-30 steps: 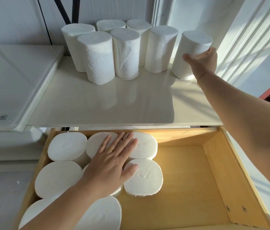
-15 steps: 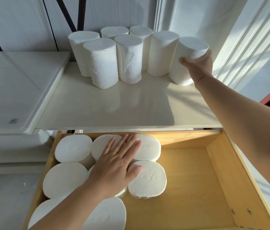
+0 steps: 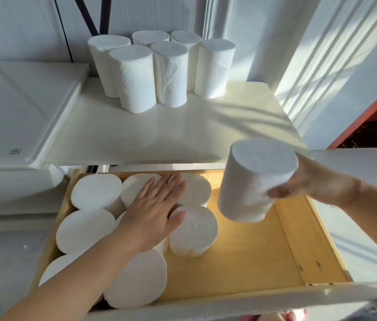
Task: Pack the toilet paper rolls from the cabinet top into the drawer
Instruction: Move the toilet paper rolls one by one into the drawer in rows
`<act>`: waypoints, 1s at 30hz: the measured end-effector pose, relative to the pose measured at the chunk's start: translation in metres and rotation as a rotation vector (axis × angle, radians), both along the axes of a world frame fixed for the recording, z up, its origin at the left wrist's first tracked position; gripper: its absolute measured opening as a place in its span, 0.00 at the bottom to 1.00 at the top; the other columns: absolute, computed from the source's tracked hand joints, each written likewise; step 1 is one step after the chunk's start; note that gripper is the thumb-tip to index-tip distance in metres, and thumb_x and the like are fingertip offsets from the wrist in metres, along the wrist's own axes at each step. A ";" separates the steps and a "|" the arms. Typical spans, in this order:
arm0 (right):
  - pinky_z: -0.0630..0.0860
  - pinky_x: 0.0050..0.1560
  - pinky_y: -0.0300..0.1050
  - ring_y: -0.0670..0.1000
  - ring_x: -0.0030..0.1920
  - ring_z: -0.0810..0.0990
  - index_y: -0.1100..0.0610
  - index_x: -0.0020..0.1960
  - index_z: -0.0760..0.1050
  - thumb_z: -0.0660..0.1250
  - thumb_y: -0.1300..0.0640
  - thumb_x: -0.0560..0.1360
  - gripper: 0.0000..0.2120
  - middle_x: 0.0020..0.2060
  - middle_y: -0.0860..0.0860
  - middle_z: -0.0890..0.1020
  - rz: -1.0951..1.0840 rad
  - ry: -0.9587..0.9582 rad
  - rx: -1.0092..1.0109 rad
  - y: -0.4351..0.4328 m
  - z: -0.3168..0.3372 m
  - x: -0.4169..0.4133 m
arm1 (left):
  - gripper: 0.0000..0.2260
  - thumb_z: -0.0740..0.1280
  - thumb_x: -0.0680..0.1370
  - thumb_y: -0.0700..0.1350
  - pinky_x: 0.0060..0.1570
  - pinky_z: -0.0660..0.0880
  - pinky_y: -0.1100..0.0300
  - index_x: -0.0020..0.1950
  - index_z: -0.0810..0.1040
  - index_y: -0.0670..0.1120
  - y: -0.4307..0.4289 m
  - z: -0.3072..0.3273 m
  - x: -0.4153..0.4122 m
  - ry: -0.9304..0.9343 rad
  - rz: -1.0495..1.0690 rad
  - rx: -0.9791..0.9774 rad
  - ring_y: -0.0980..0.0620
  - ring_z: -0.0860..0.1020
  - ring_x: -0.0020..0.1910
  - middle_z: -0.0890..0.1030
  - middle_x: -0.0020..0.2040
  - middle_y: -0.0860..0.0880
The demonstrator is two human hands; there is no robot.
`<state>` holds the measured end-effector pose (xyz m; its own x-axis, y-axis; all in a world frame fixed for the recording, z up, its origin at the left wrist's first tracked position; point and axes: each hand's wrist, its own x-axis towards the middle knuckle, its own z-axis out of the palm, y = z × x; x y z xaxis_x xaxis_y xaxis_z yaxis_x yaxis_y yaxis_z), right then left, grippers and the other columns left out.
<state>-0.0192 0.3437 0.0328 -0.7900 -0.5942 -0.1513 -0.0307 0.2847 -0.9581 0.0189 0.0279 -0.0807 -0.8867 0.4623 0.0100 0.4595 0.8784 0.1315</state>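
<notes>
**Past the halfway mark: one roll in the air, six waiting**

The drawer [image 3: 252, 251] is open below the cabinet top [image 3: 159, 135], and its left part is filled. The packed rolls [image 3: 85, 230] stand on end in tight rows, touching one another, about eight in all (one is mostly hidden under a palm, so the count is not certain). The right part of the drawer shows bare wooden floor, which looks like enough room for what remains.

The right hand [image 3: 317, 181] carries the held roll [image 3: 254, 181] above that free space, near the drawer's back right corner. Its grip is clenched around the roll's side, with the thumb across the front, and the roll tilts slightly, not yet touching the drawer floor. The left hand [image 3: 152, 212] lies flat with straight fingers on top of the packed rolls, grasping nothing, apparently steadying them.

Left to do: set this roll down beside the packed ones, then fetch the six upright rolls [image 3: 134, 77] clustered at the back of the cabinet top.

Each roll is a plain white cylinder with no visible core hole, a soft, faintly dimpled surface and flat ends. One of the waiting rolls shows a loose, creased wrapper or sheet on its side.
</notes>
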 end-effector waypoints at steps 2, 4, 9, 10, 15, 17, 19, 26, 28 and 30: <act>0.77 0.57 0.40 0.50 0.63 0.78 0.50 0.67 0.69 0.78 0.66 0.60 0.39 0.60 0.50 0.80 0.012 -0.114 0.076 0.008 -0.024 0.018 | 0.31 0.32 0.74 0.65 0.72 0.34 0.54 0.74 0.34 0.54 0.000 0.000 0.002 0.005 -0.002 0.004 0.55 0.33 0.74 0.36 0.76 0.54; 0.76 0.59 0.40 0.49 0.63 0.76 0.50 0.67 0.67 0.78 0.68 0.60 0.40 0.60 0.50 0.77 0.023 -0.161 0.229 0.010 -0.054 0.030 | 0.31 0.34 0.75 0.65 0.72 0.33 0.56 0.75 0.37 0.53 0.000 0.001 0.003 0.005 0.003 0.030 0.56 0.34 0.74 0.38 0.76 0.55; 0.78 0.61 0.51 0.51 0.63 0.72 0.48 0.68 0.64 0.77 0.69 0.63 0.40 0.60 0.53 0.72 0.117 -0.289 0.338 0.012 -0.090 0.043 | 0.31 0.34 0.74 0.65 0.72 0.33 0.56 0.75 0.37 0.54 0.000 0.000 0.005 -0.001 0.009 0.036 0.56 0.34 0.74 0.37 0.76 0.55; 0.78 0.61 0.53 0.51 0.63 0.73 0.48 0.68 0.64 0.78 0.67 0.62 0.40 0.60 0.53 0.72 0.142 -0.302 0.360 0.016 -0.091 0.043 | 0.32 0.34 0.74 0.65 0.72 0.33 0.56 0.75 0.38 0.53 0.001 0.001 0.005 -0.002 0.008 0.039 0.56 0.35 0.74 0.38 0.76 0.55; 0.71 0.69 0.53 0.51 0.66 0.74 0.45 0.71 0.63 0.77 0.42 0.65 0.39 0.65 0.51 0.74 0.212 -0.704 0.380 0.029 -0.089 0.050 | 0.31 0.33 0.74 0.65 0.72 0.33 0.56 0.74 0.36 0.54 0.000 -0.001 0.005 0.014 0.015 0.029 0.57 0.35 0.74 0.37 0.75 0.55; 0.75 0.65 0.51 0.52 0.63 0.78 0.47 0.66 0.69 0.74 0.40 0.67 0.31 0.62 0.52 0.77 0.134 -0.828 0.356 0.022 -0.090 0.056 | 0.31 0.34 0.74 0.65 0.72 0.33 0.57 0.75 0.37 0.54 0.000 -0.001 0.005 0.016 0.020 0.032 0.57 0.35 0.74 0.37 0.75 0.56; 0.78 0.60 0.48 0.54 0.61 0.80 0.51 0.66 0.69 0.73 0.45 0.70 0.27 0.60 0.54 0.80 0.136 -0.868 0.336 0.012 -0.093 0.063 | 0.32 0.35 0.74 0.65 0.72 0.34 0.56 0.76 0.40 0.54 0.001 0.000 0.005 0.011 0.022 0.042 0.57 0.36 0.74 0.38 0.76 0.56; 0.73 0.67 0.53 0.59 0.66 0.75 0.48 0.66 0.71 0.69 0.51 0.75 0.20 0.62 0.53 0.79 0.126 -0.832 0.255 -0.040 -0.099 0.073 | 0.32 0.36 0.74 0.64 0.72 0.35 0.56 0.76 0.42 0.53 0.001 0.003 0.006 0.001 0.018 0.061 0.56 0.37 0.74 0.38 0.75 0.56; 0.75 0.65 0.50 0.57 0.66 0.76 0.46 0.65 0.73 0.71 0.50 0.72 0.21 0.60 0.51 0.80 0.115 -0.833 0.235 -0.051 -0.101 0.074 | 0.32 0.35 0.74 0.64 0.72 0.35 0.56 0.76 0.41 0.53 0.001 0.002 0.006 0.006 0.020 0.054 0.56 0.37 0.74 0.38 0.75 0.56; 0.76 0.63 0.49 0.56 0.64 0.78 0.47 0.63 0.74 0.76 0.50 0.68 0.25 0.59 0.51 0.81 0.088 -0.847 0.188 -0.060 -0.103 0.075 | 0.30 0.38 0.76 0.64 0.72 0.35 0.56 0.76 0.40 0.53 0.001 0.001 0.006 0.016 0.022 0.049 0.56 0.36 0.74 0.37 0.75 0.55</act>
